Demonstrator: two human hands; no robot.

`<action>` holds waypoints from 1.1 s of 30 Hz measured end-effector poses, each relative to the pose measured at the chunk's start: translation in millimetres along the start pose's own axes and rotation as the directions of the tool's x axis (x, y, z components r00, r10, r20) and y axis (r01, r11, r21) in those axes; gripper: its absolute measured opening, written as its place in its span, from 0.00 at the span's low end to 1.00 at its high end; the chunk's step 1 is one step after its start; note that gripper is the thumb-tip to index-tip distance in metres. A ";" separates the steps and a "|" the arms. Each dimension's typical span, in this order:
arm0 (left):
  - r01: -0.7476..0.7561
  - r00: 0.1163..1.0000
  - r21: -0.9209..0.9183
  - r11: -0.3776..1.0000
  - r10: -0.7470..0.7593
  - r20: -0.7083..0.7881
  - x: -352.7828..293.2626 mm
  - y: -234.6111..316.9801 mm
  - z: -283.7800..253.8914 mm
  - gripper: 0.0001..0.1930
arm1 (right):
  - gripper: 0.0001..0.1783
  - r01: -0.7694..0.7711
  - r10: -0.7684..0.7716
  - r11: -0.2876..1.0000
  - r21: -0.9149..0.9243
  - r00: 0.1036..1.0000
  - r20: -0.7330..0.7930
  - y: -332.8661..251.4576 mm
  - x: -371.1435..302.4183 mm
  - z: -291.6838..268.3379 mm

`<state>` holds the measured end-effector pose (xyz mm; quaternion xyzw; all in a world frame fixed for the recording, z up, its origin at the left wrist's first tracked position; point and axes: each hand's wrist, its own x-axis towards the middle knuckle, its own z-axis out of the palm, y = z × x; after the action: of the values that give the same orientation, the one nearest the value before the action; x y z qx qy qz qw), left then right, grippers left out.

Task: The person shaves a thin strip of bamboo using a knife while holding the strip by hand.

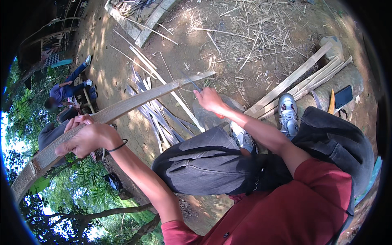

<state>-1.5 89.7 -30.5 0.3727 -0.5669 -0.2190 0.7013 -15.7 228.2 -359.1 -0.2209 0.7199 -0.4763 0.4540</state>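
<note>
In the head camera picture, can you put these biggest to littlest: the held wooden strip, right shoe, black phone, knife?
1. Wooden strip
2. Right shoe
3. Black phone and knife: can't rank these, since the knife looks longer but thinner.

The lower end of the strip (pixel 136 101) was cut off by the view's edge. Near the strip's tip, the right hand (pixel 211 100) hid part of the knife (pixel 195 85). Beyond the strip, a person (pixel 60 93) had a blurred head.

Bare, sun-dappled brown ground (pixel 179 47) spreads outdoors; green plants (pixel 83 183) crowd the lower left, and a concrete border (pixel 154 23) lies far ahead.
</note>
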 end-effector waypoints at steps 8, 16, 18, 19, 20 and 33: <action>-0.087 0.996 0.015 0.996 0.087 0.011 11.7 -7.3 -10.9 0.42 | 0.22 0.256 -0.256 0.966 0.024 0.967 0.011 -50.3 -18.5 -2.7; -0.026 1.000 -0.057 0.998 0.026 0.004 -2.9 0.7 3.2 0.43 | 0.25 -0.111 0.116 0.977 -0.181 0.993 0.016 45.7 49.8 -16.9; -0.041 0.999 -0.037 0.998 0.040 -0.017 -2.1 4.1 0.3 0.42 | 0.23 0.035 -0.037 0.998 -0.059 0.999 -0.028 -5.0 27.7 -20.0; -0.029 0.999 -0.053 0.998 0.030 0.010 -1.5 4.4 0.5 0.39 | 0.21 0.112 -0.111 0.994 0.005 0.992 -0.066 -19.5 20.4 -18.6; -0.011 0.999 -0.061 0.998 0.014 0.048 -0.7 3.6 -1.8 0.38 | 0.21 0.195 -0.192 0.980 0.025 0.977 -0.089 -24.2 14.3 -13.8; -0.022 1.000 -0.008 1.000 0.022 0.008 10.0 -6.3 -9.0 0.43 | 0.27 -0.041 0.042 0.999 -0.014 0.993 0.111 18.7 23.8 -12.7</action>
<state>10.5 80.9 -29.8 0.3627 -0.5727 -0.2152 0.7030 -36.2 224.9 -384.5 -0.2347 0.7007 -0.4497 0.5017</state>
